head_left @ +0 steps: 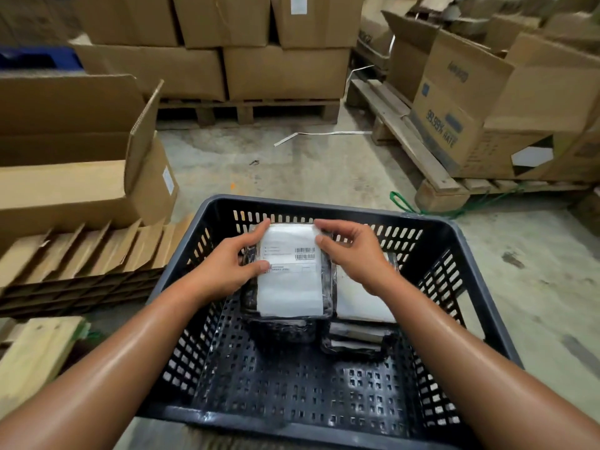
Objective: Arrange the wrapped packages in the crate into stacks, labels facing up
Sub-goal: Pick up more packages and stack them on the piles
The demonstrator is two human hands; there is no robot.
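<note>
A black perforated plastic crate (324, 427) stands on the concrete floor in front of me. Inside it, at the far side, two stacks of black-wrapped packages sit side by side. The top package (290, 287) of the left stack shows a white label with a barcode, facing up. My left hand (227, 264) grips its left edge, thumb on the label. My right hand (352, 251) pinches its far right corner. The right stack (360, 319) is lower, also white label up, partly hidden under my right wrist.
An open cardboard box (81, 177) and flattened cardboard dividers (81, 254) lie to the left. Stacked cartons on a wooden pallet (253, 112) stand ahead. More open boxes on a pallet (431, 177) are at right. A green strap (402, 203) lies beyond the crate.
</note>
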